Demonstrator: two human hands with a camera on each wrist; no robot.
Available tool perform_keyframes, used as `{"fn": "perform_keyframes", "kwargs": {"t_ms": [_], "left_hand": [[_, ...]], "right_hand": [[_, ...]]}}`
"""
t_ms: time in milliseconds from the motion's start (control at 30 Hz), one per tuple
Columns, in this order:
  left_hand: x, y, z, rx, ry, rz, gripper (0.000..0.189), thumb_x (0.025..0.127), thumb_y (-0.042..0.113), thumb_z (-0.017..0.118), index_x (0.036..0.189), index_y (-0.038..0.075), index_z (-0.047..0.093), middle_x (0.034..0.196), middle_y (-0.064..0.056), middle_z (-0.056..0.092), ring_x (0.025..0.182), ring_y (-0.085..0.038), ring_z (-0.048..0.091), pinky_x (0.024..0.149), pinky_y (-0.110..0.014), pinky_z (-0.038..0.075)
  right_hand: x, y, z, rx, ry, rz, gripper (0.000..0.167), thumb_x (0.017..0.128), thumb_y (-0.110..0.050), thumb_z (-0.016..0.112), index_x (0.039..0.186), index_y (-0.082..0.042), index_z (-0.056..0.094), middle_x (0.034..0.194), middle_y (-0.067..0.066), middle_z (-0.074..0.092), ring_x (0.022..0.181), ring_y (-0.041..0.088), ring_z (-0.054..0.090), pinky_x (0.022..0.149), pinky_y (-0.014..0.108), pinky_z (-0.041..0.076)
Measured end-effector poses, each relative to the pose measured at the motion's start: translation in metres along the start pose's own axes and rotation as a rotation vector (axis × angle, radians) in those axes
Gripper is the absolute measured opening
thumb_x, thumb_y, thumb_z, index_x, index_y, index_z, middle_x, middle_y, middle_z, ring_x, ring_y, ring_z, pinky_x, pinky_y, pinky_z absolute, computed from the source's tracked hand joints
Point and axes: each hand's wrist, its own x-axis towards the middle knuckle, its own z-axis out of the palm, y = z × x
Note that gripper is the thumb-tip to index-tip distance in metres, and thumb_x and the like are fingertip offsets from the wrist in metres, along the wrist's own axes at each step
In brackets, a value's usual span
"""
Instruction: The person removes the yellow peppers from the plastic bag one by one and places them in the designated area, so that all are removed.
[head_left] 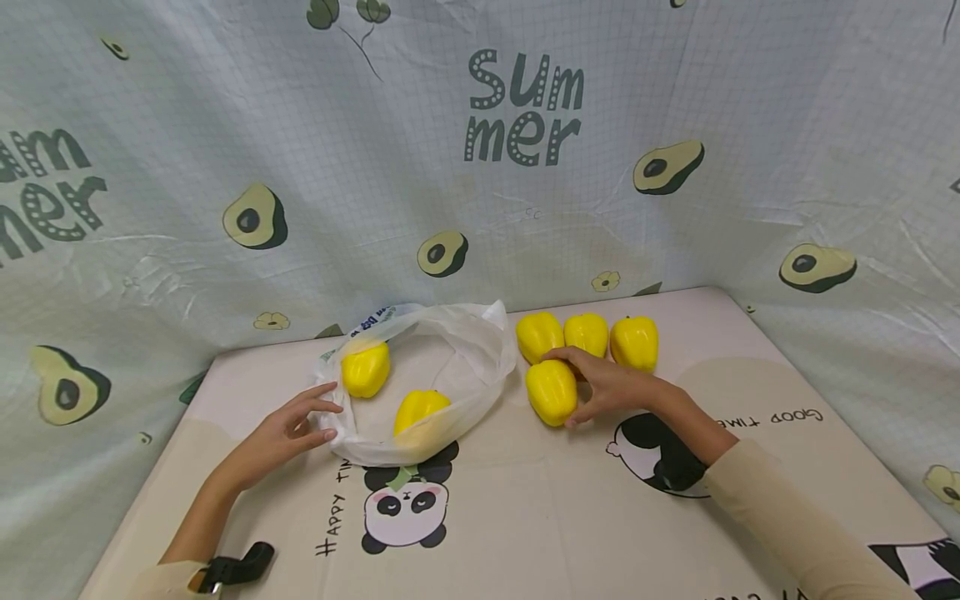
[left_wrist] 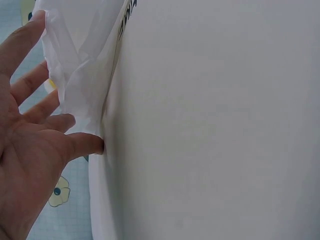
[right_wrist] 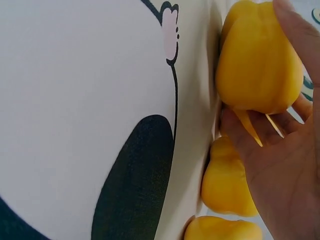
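Note:
My right hand (head_left: 611, 385) grips a yellow bell pepper (head_left: 551, 396), fingers at its far side and thumb at its near side. In the right wrist view the same pepper (right_wrist: 260, 62) sits between thumb and fingers. A white plastic bag (head_left: 491, 367) lies with its mouth spread wide, left of that pepper. Two yellow bell peppers are inside, one at the left (head_left: 366, 371) and another nearer the front (head_left: 416, 408), partly hidden by the bag wall. My left hand (head_left: 277, 437) is at the bag's left edge, its spread fingertips against the plastic (left_wrist: 82, 85).
Three more yellow bell peppers, left (head_left: 538, 336), middle (head_left: 587, 333) and right (head_left: 634, 343), stand in a row behind my right hand. A patterned curtain (head_left: 360, 217) rises at the back of the table (head_left: 510, 517), whose cover bears panda prints.

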Motion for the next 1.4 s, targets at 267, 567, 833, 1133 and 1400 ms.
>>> {"fn": "perform_keyframes", "kwargs": {"t_ms": [267, 567, 833, 1133, 1400], "left_hand": [[0.0, 0.003, -0.001, 0.003, -0.005, -0.002, 0.035, 0.096, 0.024, 0.071, 0.127, 0.011, 0.065, 0.163, -0.019, 0.031, 0.15, -0.05, 0.019, 0.114, -0.071, 0.024], [0.001, 0.006, -0.001, 0.0, -0.013, 0.001, 0.036, 0.096, 0.022, 0.071, 0.128, 0.01, 0.064, 0.163, -0.02, 0.03, 0.149, -0.051, 0.019, 0.113, -0.073, 0.025], [0.001, 0.007, -0.001, 0.001, -0.016, -0.002, 0.035, 0.096, 0.022, 0.071, 0.128, 0.01, 0.064, 0.163, -0.021, 0.03, 0.149, -0.052, 0.019, 0.113, -0.073, 0.024], [0.001, 0.004, 0.0, 0.01, -0.013, -0.03, 0.034, 0.097, 0.028, 0.069, 0.128, 0.013, 0.064, 0.164, -0.02, 0.029, 0.149, -0.053, 0.02, 0.112, -0.073, 0.027], [0.002, 0.004, 0.0, 0.037, -0.016, -0.032, 0.035, 0.098, 0.03, 0.068, 0.129, 0.014, 0.063, 0.164, -0.02, 0.028, 0.149, -0.053, 0.02, 0.11, -0.073, 0.029]], "right_hand": [[-0.003, -0.001, -0.008, -0.022, 0.025, -0.058, 0.091, 0.085, -0.036, 0.084, 0.155, -0.005, 0.035, 0.152, 0.013, 0.046, 0.135, 0.03, 0.047, 0.114, 0.054, 0.039], [-0.004, -0.013, -0.022, -0.033, 0.065, -0.041, 0.08, 0.088, -0.037, 0.08, 0.152, -0.01, 0.042, 0.153, 0.009, 0.048, 0.128, 0.034, 0.053, 0.111, 0.054, 0.044], [-0.002, -0.026, -0.027, -0.025, 0.042, -0.047, 0.071, 0.093, -0.037, 0.075, 0.154, -0.018, 0.044, 0.153, 0.006, 0.05, 0.125, 0.031, 0.055, 0.107, 0.056, 0.046], [0.01, -0.045, -0.023, -0.054, 0.001, -0.072, 0.066, 0.096, -0.04, 0.07, 0.153, -0.02, 0.046, 0.154, 0.003, 0.05, 0.132, 0.033, 0.053, 0.109, 0.057, 0.045], [0.032, -0.064, -0.018, -0.106, -0.032, -0.111, 0.062, 0.097, -0.035, 0.069, 0.154, -0.024, 0.045, 0.156, -0.006, 0.047, 0.141, 0.022, 0.047, 0.117, 0.049, 0.039]]}}
